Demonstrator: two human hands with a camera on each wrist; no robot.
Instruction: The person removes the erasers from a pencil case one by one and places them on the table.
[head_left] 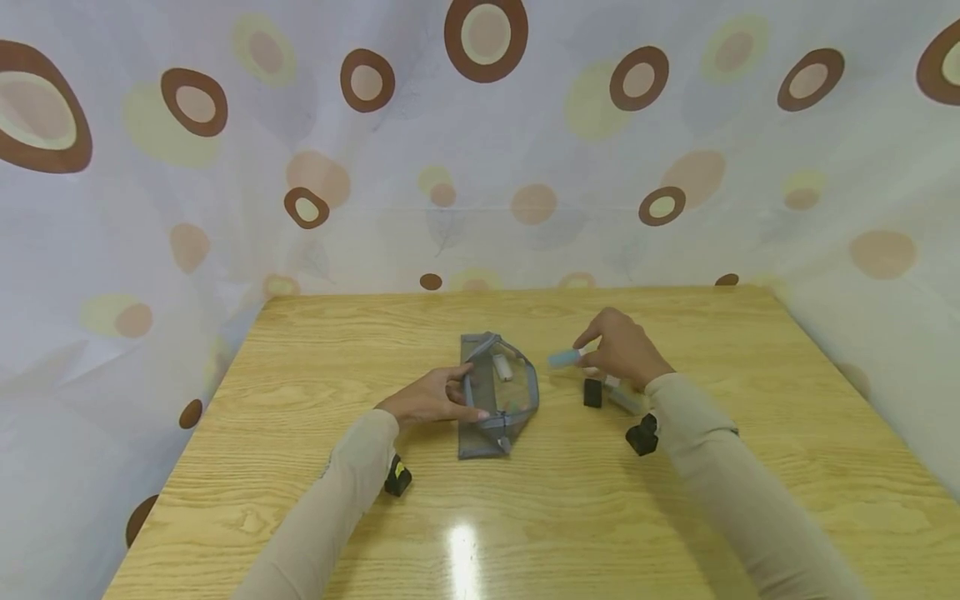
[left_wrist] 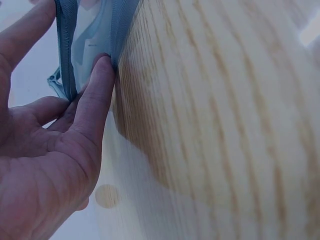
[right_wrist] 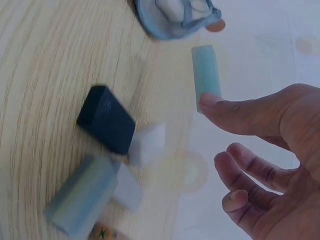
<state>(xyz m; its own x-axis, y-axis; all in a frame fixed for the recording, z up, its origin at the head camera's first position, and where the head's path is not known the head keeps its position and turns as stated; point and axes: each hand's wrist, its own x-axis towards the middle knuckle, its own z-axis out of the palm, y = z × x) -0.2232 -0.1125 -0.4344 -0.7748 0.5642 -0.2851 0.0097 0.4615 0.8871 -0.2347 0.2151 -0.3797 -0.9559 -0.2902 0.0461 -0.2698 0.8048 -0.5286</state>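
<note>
My left hand [head_left: 431, 396] grips the near-left edge of a grey-blue zippered mesh pouch [head_left: 532, 387], whose mouth gapes toward the right. Inside the pouch lies a white piece [head_left: 502, 367]. In the left wrist view, fingers and thumb are at the pouch's zipper edging [left_wrist: 66, 45]. To the right of the pouch, my right hand [head_left: 621, 346] pinches a light blue eraser-like block [head_left: 564, 358] by one end, held above the table. The right wrist view shows the thumb over the block's [right_wrist: 206, 70] lower end, with the other fingers loosely bent.
Below the right hand lie a black block [right_wrist: 106, 120], a white block [right_wrist: 147, 144] and a blurred greyish block [right_wrist: 82, 195] on the wooden table [head_left: 337, 500]. Black devices sit on both wrists. A patterned sheet [head_left: 480, 242] hangs behind the table and along its sides.
</note>
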